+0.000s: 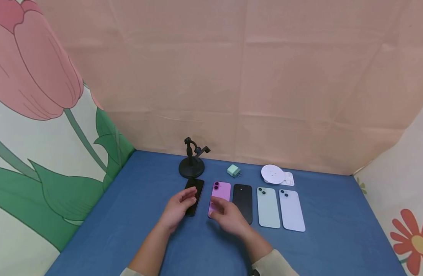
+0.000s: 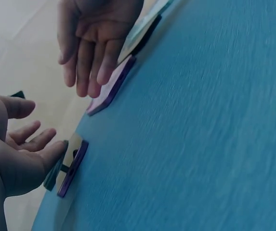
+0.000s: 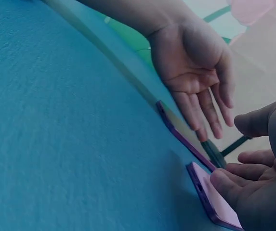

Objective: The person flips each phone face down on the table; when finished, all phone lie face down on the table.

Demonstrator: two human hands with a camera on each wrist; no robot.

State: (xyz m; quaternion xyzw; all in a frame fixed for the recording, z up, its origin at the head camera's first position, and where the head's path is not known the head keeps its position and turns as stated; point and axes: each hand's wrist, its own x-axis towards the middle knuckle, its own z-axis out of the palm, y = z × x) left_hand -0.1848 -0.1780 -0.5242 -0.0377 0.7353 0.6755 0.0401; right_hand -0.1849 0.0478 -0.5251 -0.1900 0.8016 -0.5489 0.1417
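My left hand [image 1: 175,210] is beside a phone lying screen up [image 1: 199,184], its fingers relaxed and partly over the dark screen. Over the lower part of a purple-pink phone [image 1: 223,188], camera side up, is my right hand [image 1: 229,219], fingers loosely bent and nothing between them. In the left wrist view, the purple edge of the screen-up phone [image 2: 74,168] shows near the left fingertips. The right wrist view has the pink phone [image 3: 217,202] just below the right fingers. Both palms face each other across the gap between these phones.
Rightward in the row lie a black phone [image 1: 243,199], a pale green phone [image 1: 268,209] and a pale lavender phone [image 1: 292,211]. Behind them are a black stand [image 1: 191,167], a green plug charger [image 1: 233,170] and a white disc [image 1: 272,174] overlapping a white flat piece [image 1: 289,179].
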